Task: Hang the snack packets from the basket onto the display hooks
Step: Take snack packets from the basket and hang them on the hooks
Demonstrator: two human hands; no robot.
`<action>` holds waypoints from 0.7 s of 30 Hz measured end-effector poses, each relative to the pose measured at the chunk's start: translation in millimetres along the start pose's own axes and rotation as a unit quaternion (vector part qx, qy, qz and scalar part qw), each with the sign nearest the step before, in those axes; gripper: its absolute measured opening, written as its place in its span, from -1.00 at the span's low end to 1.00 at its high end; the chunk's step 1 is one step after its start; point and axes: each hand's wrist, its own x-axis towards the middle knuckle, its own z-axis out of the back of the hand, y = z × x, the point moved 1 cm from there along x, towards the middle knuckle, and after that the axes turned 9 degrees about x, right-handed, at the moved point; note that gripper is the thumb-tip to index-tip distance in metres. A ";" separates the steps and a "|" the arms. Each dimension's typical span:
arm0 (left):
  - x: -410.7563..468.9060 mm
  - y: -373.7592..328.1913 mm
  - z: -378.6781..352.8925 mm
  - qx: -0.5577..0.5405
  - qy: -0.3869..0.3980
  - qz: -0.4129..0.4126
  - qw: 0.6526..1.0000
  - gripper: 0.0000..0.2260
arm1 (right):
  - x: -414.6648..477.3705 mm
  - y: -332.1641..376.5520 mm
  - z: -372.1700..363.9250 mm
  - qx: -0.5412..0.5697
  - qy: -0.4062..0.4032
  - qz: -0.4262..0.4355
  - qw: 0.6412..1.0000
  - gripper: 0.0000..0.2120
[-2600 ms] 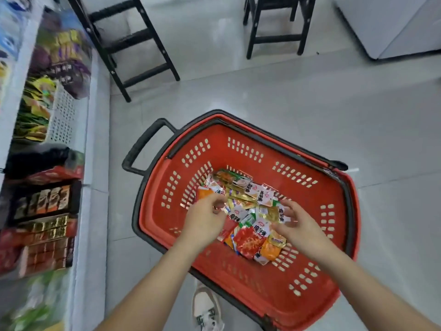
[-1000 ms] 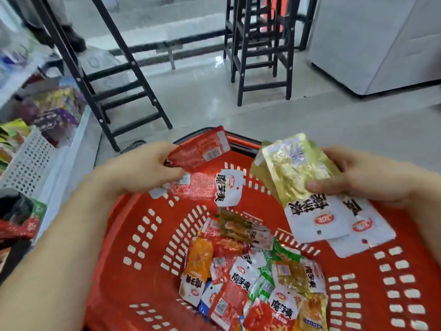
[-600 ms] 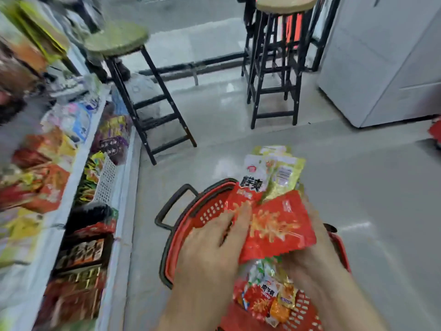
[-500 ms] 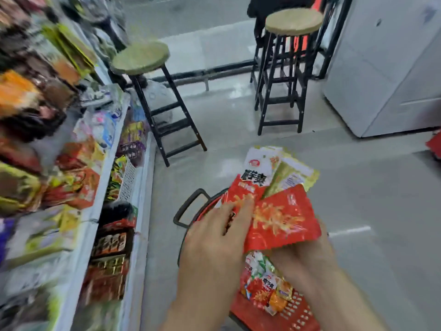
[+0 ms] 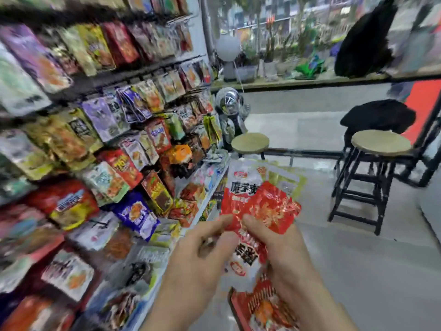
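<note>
I hold a fanned bunch of snack packets (image 5: pixel 260 201) in front of me: red ones in front, a yellow one behind, white tops upward. My right hand (image 5: pixel 276 244) grips the bunch from below. My left hand (image 5: pixel 202 249) pinches the bunch's lower left edge with thumb and fingers. The red basket (image 5: pixel 238 304) shows low down between my forearms, with more packets in it. The display hooks (image 5: pixel 152 111) fill the left side, crowded with hanging packets; the picture is blurred there.
A round wooden stool (image 5: pixel 250 143) stands by the far end of the shelving. A taller black-legged stool (image 5: pixel 379 145) with dark cloth behind it stands at the right. A window ledge with plants runs across the back. Grey floor lies to the right.
My view has swung up from the basket to the hanging display. Both hands have risen with the bunch of packets, and the basket has dropped to the bottom edge.
</note>
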 end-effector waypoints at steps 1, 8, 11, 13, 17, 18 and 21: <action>-3.7 0.6 12.5 -0.030 -0.072 0.012 0.997 -0.80 | -5.5 3.7 -10.1 -0.001 0.028 -0.011 1.000 -0.74; -66.1 4.7 86.6 -0.135 -0.228 0.058 0.962 -0.70 | -39.5 10.5 -86.3 -0.051 0.221 -0.052 0.973 -0.59; -99.9 5.5 122.7 -0.155 -0.246 0.060 0.955 -0.51 | -55.8 2.3 -120.1 -0.051 0.285 -0.073 0.955 -0.63; -121.3 6.4 145.9 -0.137 -0.251 0.048 0.957 -0.50 | -67.3 -3.7 -144.0 -0.054 0.319 -0.087 0.942 -0.64; -164.2 15.5 199.3 -0.105 -0.267 0.046 0.957 -0.66 | -92.2 -21.9 -194.3 -0.073 0.369 -0.097 0.922 -0.64; -173.3 16.5 212.3 -0.093 -0.288 0.049 0.952 -0.67 | -101.0 -28.2 -207.6 -0.079 0.381 -0.095 0.916 -0.66; -199.3 9.6 246.9 -0.075 -0.379 0.045 0.921 -0.72 | -135.9 -48.3 -249.9 -0.089 0.421 -0.093 0.898 -0.72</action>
